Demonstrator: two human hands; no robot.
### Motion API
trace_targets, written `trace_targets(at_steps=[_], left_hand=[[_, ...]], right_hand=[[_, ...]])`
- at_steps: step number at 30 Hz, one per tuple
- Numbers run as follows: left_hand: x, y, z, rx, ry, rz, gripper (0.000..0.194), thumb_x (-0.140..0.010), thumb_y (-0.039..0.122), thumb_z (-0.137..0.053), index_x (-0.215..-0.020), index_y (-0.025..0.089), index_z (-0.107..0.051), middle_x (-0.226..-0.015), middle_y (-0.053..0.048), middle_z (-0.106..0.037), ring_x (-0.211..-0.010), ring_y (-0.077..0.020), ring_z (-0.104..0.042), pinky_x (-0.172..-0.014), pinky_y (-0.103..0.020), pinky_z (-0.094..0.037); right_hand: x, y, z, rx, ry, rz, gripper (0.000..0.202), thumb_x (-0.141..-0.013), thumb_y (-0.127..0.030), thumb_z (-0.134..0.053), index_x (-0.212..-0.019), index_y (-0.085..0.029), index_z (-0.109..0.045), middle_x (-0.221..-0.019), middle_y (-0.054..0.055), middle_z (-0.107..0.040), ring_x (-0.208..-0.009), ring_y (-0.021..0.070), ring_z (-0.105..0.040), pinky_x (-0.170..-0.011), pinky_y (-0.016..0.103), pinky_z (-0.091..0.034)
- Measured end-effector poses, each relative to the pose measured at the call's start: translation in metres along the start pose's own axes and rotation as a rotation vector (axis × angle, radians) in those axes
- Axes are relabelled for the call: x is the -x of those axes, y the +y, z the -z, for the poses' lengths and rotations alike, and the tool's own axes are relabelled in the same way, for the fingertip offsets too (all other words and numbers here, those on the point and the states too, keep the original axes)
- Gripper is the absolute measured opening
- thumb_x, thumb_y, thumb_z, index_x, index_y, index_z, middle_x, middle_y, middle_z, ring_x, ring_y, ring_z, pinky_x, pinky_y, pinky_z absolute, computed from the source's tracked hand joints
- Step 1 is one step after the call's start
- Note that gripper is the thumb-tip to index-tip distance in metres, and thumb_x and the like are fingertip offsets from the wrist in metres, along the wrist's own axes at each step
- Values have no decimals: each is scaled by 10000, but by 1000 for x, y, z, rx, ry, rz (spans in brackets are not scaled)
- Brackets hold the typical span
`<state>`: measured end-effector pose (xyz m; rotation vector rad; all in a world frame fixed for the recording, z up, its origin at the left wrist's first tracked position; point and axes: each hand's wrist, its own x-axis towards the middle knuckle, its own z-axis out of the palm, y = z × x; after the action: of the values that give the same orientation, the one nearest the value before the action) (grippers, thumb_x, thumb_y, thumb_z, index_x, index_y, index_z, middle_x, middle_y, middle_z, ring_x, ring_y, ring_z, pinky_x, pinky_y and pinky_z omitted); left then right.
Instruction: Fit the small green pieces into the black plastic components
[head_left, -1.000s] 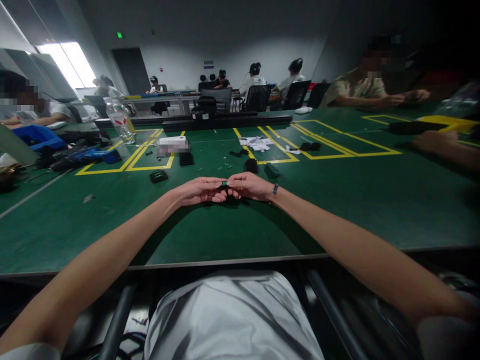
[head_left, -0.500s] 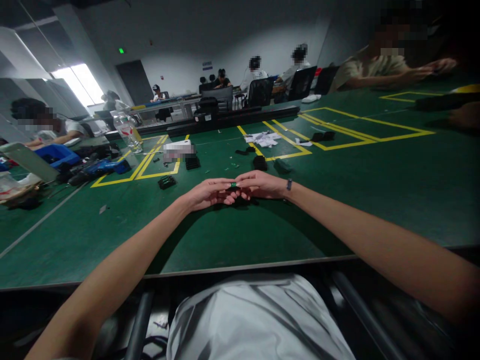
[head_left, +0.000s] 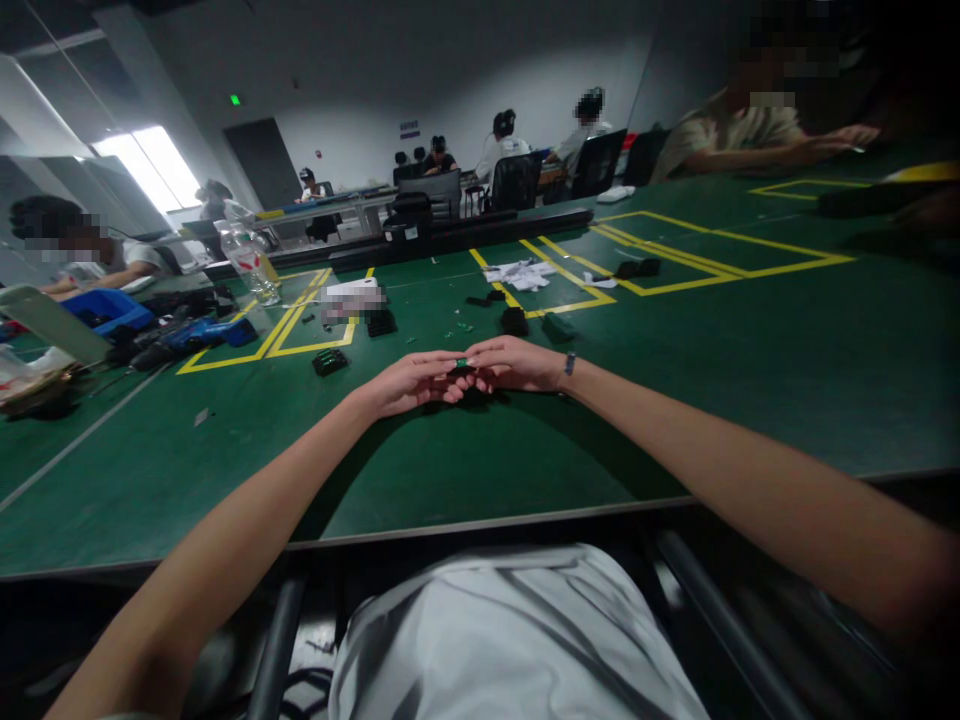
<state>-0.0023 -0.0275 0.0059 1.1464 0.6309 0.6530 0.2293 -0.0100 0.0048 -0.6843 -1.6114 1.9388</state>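
Note:
Over the green table (head_left: 480, 470), my left hand (head_left: 409, 384) and my right hand (head_left: 517, 364) meet at the fingertips. Pinched between them is a small green piece (head_left: 461, 364), mostly covered by my fingers, so its kind is unclear. Both hands are closed on it. Just beyond my right hand lie a black block-like part (head_left: 514, 320) and a dark green translucent piece (head_left: 557, 327). To the left of my left hand sits a black holder with green pieces in it (head_left: 330, 361). Tiny green bits (head_left: 463, 328) are scattered past my fingers.
A ribbed black part (head_left: 381, 322) lies near a white box (head_left: 352, 290). White paper scraps (head_left: 523, 274) rest within yellow tape lines. At the left are a plastic bottle (head_left: 251, 262), a blue power tool (head_left: 202, 335) and a blue bin (head_left: 112, 310). Other people sit around.
The whole view has shifted slightly. Both hands keep their pinch on the small green piece, with little visible change in the fingers.

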Motion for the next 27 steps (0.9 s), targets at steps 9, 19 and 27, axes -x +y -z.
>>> trace_targets(at_steps=[9, 19, 27], left_hand=[[2, 1, -2, -8, -6, 11, 336, -915, 163, -589, -1246, 126, -636, -986, -134, -724, -812, -145, -707, -786, -273, -570], [3, 1, -1, -10, -23, 12, 341, -932, 147, -557, -1264, 122, -629, -1023, -147, -723, -809, -138, -713, -793, -269, -575], [2, 0, -1, -6, -25, 6, 323, -932, 148, -557, -1243, 121, -638, -1030, -152, -721, -816, -149, -715, -797, -289, -573]], right_hand=[[-1, 3, 2, 11, -1, 3, 214, -816, -295, -753, -949, -135, -703, -885, 70, -707, -688, 103, -636, -656, 222, -516], [1, 3, 0, 32, 23, 0, 283, -804, -304, -760, -1037, -152, -709, -868, 54, -700, -685, 98, -617, -625, 222, -492], [0, 1, 0, 56, -5, -6, 252, -824, -327, -740, -993, -143, -716, -868, 56, -694, -674, 98, -610, -640, 230, -490]])
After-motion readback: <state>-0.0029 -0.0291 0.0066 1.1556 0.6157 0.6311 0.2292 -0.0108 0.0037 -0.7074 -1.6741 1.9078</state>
